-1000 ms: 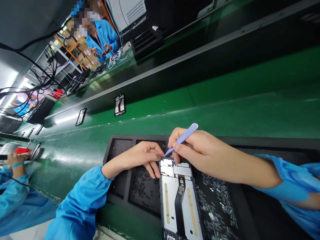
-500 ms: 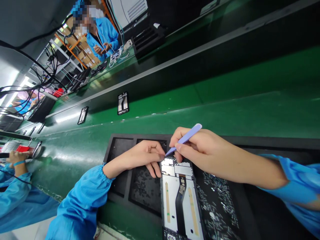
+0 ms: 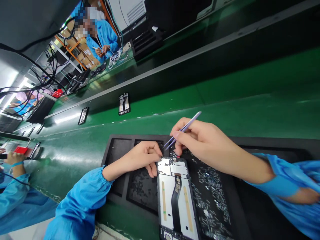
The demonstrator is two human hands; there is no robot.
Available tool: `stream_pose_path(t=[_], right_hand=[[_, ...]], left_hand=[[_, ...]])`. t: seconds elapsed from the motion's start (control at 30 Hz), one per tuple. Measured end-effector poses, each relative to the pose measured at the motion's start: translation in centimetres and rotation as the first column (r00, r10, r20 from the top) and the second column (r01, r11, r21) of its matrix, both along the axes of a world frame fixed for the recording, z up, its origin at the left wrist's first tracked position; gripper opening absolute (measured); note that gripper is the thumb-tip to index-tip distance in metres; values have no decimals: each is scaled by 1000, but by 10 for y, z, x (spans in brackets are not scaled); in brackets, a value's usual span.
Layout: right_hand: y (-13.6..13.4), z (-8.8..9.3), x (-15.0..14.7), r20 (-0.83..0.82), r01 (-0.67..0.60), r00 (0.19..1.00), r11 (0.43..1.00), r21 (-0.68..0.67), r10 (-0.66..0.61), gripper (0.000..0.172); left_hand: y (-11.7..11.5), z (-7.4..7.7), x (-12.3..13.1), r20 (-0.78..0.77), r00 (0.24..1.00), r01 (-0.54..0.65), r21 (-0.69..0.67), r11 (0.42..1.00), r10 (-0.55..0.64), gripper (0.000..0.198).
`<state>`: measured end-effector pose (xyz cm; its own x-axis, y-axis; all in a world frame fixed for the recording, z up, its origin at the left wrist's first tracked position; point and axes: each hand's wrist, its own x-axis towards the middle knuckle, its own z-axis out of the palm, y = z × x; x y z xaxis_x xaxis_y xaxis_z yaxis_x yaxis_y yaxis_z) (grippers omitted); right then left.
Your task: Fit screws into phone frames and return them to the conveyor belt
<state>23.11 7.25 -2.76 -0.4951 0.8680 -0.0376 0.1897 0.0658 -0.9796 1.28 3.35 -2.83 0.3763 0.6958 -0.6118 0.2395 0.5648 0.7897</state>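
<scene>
My right hand (image 3: pixel 197 136) is closed in a pinch around lavender tweezers (image 3: pixel 191 121). Their tips are slightly apart, just above the top edge of an opened phone (image 3: pixel 166 196). The phone lies with its silver inner plate up and a black flex cable (image 3: pixel 176 206) running down its middle. My left hand (image 3: pixel 147 158) grips the phone's upper left corner, thumb and forefinger together, the other fingers curled by its side. Beneath the phone is a black compartment tray (image 3: pixel 130 166). Whether anything tiny sits between the tweezer tips, I cannot tell.
Many small silvery parts (image 3: pixel 212 196) fill a tray compartment right of the phone; dark bits (image 3: pixel 141 190) lie in one to its left. Beyond, two phone frames (image 3: pixel 124 104) lie on the green bench (image 3: pixel 75 146). Co-workers in blue (image 3: pixel 106 31) are across and at left.
My right hand has lifted the tweezers up and away from the phone's top edge, and their tips now show apart. The phone and my left hand have shifted slightly left in view.
</scene>
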Motion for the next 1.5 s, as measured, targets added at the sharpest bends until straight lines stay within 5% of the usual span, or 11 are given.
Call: stream_pose_path(t=[0.33,0.43,0.53,0.63,0.77,0.87,0.97,1.1,1.23,1.37,1.5], right_hand=[[5,0,-3,0,4,1000,999,-35,-4,16],[8,-2,-2,-75,52,996,998,-37,-54,19],[12,-2,-1,-109,117,987,993,-6,-117,22],[15,0,0,-137,168,977,986,14,-165,23],[14,2,1,-166,197,967,980,20,-191,24],[12,1,0,-187,190,965,982,18,-184,27],[11,-3,1,-228,249,944,968,16,-239,33],[16,-6,4,-331,531,798,847,-8,-504,43],[18,-2,7,-368,649,700,760,-31,-612,48],[14,4,9,-345,639,719,769,-12,-603,50],[14,3,12,-325,633,730,774,-10,-601,49]], left_hand=[[1,-6,1,-100,995,36,47,998,-31,24],[-1,8,-3,-193,981,49,96,994,-30,26],[-23,35,-9,-349,934,12,235,972,73,30],[-73,48,4,-496,812,-72,441,895,309,36],[-147,12,62,-573,580,7,715,699,579,74],[-173,-24,100,-603,458,49,751,659,653,84],[-171,-29,107,-581,441,-8,759,651,684,81],[-123,4,75,-553,520,-59,737,673,651,88],[-10,31,47,-589,591,90,727,681,551,87],[113,17,53,-597,541,132,756,641,593,51],[177,-4,74,-610,451,137,769,624,652,39]])
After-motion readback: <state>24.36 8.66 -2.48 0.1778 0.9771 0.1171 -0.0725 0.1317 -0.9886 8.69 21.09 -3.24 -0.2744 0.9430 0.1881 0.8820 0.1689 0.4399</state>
